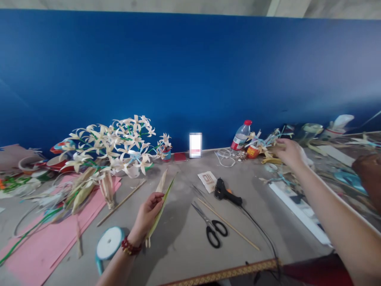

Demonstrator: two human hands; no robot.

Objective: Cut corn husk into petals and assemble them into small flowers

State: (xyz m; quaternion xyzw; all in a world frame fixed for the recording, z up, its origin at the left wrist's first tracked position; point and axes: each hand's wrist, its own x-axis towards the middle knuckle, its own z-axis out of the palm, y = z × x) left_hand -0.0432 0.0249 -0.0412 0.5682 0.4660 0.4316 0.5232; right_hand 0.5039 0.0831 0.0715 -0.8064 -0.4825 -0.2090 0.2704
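Observation:
My left hand [151,210] is closed on some long, dry leaf strips [161,212], one greenish and others pale, that look like corn husk. They point up and away above the table. Far off to the right, my right hand [288,153] reaches over a cluster of pale husk pieces and light blue ribbon [269,140]. Its fingers are pinched together, and what they hold I cannot make out. Beside that hand stands an orange-red cup [252,151] with pale husk flowers in it. Scissors [212,228] lie partly open between my two hands.
A black glue gun [228,193] with its cord rests mid-table near a thin stick [230,224]. White husk flowers [119,139] stand at left behind pink paper [38,254]. A ribbon roll [109,241] lies by my left wrist. A bottle [241,137] and lit phone [195,145] stand along the blue partition [190,71].

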